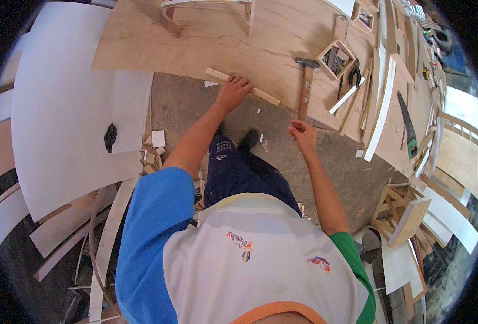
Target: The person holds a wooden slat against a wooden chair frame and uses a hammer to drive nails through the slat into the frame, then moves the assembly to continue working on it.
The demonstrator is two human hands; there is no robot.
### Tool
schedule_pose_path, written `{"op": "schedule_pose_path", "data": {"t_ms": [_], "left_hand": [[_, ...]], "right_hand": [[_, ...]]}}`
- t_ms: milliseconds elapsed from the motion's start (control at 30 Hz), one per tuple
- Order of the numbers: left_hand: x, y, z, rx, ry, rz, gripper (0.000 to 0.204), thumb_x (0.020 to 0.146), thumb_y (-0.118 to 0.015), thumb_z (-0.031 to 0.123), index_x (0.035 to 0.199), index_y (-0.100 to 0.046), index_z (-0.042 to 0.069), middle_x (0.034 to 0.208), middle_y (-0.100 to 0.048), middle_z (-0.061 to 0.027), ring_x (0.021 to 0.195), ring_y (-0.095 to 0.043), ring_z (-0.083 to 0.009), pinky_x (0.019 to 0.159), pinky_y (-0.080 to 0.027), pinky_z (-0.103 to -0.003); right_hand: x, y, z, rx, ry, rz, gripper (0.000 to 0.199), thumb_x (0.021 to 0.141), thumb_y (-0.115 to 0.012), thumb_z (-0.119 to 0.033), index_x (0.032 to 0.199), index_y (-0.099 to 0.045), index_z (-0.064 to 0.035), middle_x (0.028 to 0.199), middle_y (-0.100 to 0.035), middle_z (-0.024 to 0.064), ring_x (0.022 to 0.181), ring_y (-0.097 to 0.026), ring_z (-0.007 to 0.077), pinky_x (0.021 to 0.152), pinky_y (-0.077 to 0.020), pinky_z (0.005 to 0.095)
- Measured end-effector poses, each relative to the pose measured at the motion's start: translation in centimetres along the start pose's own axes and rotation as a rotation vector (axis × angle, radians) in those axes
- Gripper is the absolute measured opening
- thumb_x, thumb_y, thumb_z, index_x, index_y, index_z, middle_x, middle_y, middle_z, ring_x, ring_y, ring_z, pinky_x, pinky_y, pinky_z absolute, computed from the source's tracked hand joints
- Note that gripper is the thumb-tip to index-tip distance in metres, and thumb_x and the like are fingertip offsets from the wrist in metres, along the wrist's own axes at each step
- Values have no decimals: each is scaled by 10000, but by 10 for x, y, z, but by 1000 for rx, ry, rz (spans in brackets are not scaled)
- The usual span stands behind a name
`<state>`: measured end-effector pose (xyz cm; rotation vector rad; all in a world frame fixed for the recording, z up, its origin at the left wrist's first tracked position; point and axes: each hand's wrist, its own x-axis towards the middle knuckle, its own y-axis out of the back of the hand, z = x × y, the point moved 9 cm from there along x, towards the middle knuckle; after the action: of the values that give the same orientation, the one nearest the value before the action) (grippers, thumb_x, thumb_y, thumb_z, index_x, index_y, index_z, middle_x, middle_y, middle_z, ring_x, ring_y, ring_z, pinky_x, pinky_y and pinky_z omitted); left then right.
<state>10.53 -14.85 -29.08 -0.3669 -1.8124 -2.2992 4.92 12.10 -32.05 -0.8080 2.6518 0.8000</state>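
My left hand [234, 92] is closed over the middle of a pale wooden strip [266, 96], which lies slantwise along the near edge of a plywood worktop [206, 43]. Its fingers curl across the top of the strip. To the right, my right hand [305, 137] has its fingers curled at the lower end of a hammer's wooden handle. The hammer [306, 86] points away from me, its dark metal head over the worktop. The palm side of the right hand is hidden.
A wooden box [325, 60] of small dark pieces and black-handled pliers [355, 73] lie right of the hammer. Farther right are long strips and a handsaw [407, 124]. A white panel [66, 108] fills the left side. A wooden frame [406, 216] stands low right.
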Motion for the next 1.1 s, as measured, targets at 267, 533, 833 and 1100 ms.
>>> {"op": "schedule_pose_path", "data": {"t_ms": [267, 533, 833, 1100], "left_hand": [[-20, 7, -1, -169, 325, -51, 213, 865, -575, 222, 1022, -578, 78, 971, -562, -105, 988, -557, -282, 832, -458, -424], [-33, 6, 3, -179, 395, 74, 320, 810, -573, 99, 1129, -595, 117, 949, -556, -106, 941, -566, -284, 792, -466, -409], [-13, -10, 3, -111, 399, 47, 375, 817, -532, 77, 1181, -591, 143, 955, -584, -116, 935, -589, -295, 761, -508, -404], [-5, -11, 5, -194, 393, 4, 436, 845, -529, 154, 1281, -519, 126, 963, -613, -107, 881, -615, -289, 760, -503, -418]], "right_hand": [[5, 5, -17, 66, -61, 3, 249, 806, -682, -57, 1044, -661, 11, 815, -670, 61, 672, -616, 112, 596, -495, 247], [17, -20, -37, -11, 26, -92, 254, 822, -668, -64, 1052, -646, 41, 825, -666, 87, 692, -626, 133, 648, -527, 259], [22, -34, -57, 62, 14, -127, 245, 835, -671, -60, 1056, -646, 43, 837, -669, 86, 714, -636, 142, 663, -544, 267], [72, -32, -67, 168, 122, -63, 265, 840, -657, -56, 1083, -629, 44, 870, -683, 133, 750, -670, 170, 685, -558, 270]]}}
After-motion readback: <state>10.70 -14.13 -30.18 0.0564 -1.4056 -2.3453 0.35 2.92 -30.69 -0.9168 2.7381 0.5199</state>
